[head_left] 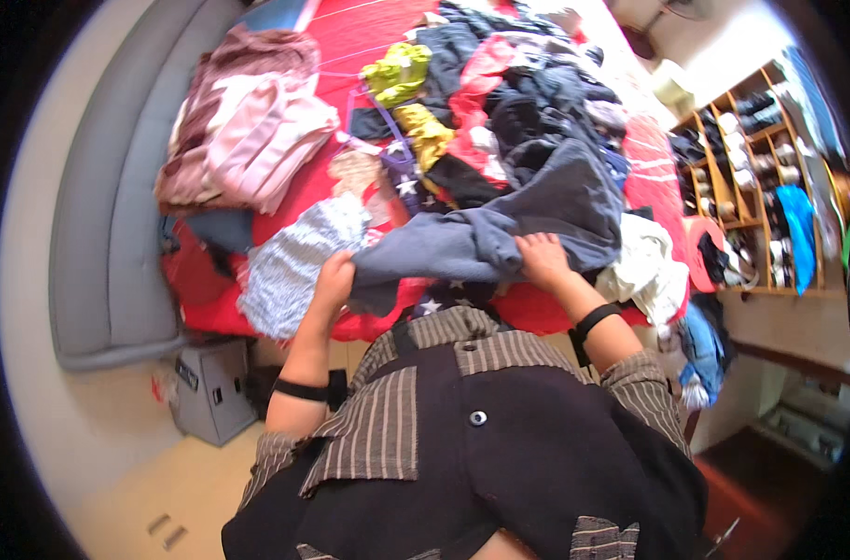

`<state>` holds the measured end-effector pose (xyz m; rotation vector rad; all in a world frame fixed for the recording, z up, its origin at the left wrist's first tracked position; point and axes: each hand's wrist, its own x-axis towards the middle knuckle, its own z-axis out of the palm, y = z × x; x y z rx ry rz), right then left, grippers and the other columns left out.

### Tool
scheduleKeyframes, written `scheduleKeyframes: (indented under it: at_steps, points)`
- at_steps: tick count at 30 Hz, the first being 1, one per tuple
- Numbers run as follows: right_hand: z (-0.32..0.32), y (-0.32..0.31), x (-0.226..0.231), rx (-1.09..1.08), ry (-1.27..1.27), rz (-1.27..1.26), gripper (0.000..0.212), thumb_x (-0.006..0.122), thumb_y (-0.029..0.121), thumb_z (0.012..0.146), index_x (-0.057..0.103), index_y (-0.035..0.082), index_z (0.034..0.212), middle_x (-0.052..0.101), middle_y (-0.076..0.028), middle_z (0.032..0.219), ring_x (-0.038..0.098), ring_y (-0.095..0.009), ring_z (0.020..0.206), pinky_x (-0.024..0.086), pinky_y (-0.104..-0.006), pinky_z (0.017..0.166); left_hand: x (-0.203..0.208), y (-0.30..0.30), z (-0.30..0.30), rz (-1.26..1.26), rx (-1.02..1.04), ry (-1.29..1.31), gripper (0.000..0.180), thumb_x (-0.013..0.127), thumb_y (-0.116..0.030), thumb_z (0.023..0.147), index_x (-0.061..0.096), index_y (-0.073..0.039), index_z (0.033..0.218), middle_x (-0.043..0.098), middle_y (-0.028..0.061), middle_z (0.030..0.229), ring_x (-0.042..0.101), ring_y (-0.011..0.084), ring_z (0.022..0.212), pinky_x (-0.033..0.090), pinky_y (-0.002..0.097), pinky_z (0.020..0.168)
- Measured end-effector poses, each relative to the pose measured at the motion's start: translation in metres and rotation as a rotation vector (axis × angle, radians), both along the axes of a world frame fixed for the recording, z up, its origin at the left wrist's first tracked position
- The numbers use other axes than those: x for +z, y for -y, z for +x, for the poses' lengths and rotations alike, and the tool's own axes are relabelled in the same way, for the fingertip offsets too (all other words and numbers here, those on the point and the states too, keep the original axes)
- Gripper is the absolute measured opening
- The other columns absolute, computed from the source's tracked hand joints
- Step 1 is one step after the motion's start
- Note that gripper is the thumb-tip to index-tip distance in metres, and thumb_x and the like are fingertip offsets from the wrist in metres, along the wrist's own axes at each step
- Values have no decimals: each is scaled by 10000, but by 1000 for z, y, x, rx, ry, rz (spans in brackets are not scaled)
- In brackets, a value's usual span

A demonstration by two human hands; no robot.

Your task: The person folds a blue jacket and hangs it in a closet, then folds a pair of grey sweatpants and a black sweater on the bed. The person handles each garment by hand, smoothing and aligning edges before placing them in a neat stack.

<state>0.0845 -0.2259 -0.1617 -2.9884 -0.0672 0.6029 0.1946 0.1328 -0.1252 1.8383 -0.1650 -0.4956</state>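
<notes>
A dark grey-blue garment [434, 245] is stretched across in front of me, over the near edge of the bed; its exact kind I cannot tell. My left hand [335, 278] is closed on its left end. Further right, my right hand [543, 259] grips the cloth with fingers curled over it, and a wide part [574, 196] of the garment spreads up beyond that hand. Close to my left hand lies a crumpled blue-and-white patterned cloth [299, 261]. Below the garment some dark fabric with white stars [434, 306] peeks out. A white garment [644, 261] rests right of my right hand.
The bed's red cover [350, 37] carries a heap of dark clothes [537, 103], with yellow pieces [397, 73] among them. A pink and mauve folded pile [257, 121] sits at left, beside a grey padded board [98, 233]. A wooden shoe rack [742, 177] stands right; a grey box [210, 392] is below left.
</notes>
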Motion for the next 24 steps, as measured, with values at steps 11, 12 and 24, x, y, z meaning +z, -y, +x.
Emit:
scheduleKeyframes:
  at_steps: [11, 12, 24]
  points:
    - [104, 179, 229, -536, 1356, 555, 271, 530, 180, 812, 557, 8, 1021, 616, -140, 837, 561, -207, 746, 442, -320, 680, 133, 31, 79, 431, 243, 1144, 149, 524, -119, 792, 591, -29, 889, 612, 116, 793, 560, 285, 736, 414, 334, 710]
    - [90, 182, 248, -422, 1517, 789, 238, 543, 126, 799, 572, 2, 1001, 627, -110, 879, 575, -175, 776, 452, -296, 703, 149, 32, 83, 369, 251, 1300, 160, 524, -86, 765, 590, -44, 905, 615, 102, 821, 555, 268, 772, 392, 336, 752]
    - [-74, 105, 38, -302, 864, 261, 172, 483, -19, 701, 579, 67, 815, 591, -125, 782, 563, -305, 767, 442, -367, 673, -3, 19, 60, 236, 40, 684, 94, 427, 46, 639, 469, -31, 670, 622, 123, 793, 564, 283, 807, 420, 346, 756]
